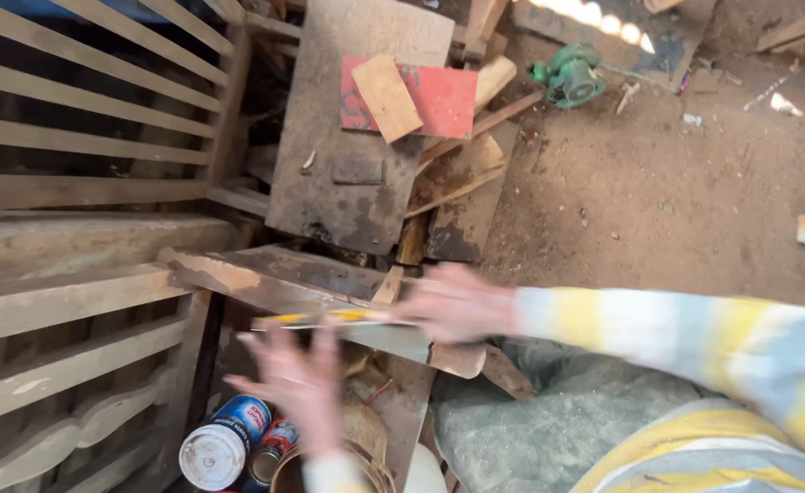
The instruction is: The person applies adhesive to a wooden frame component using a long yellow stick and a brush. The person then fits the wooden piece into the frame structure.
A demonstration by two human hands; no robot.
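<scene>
Right hand (457,303) holds yellow-edged flat tool (329,318), long axis horizontal, extending left. Left hand (302,383) blurred, fingers spread wide, just below tool. Right grip nearer.

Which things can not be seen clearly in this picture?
- Head view: left hand and right hand are motion-blurred; their grip is unclear.
- The yellow tool is blurred and partly hidden by the right hand.
- The tins are cut off by the bottom edge.
</scene>
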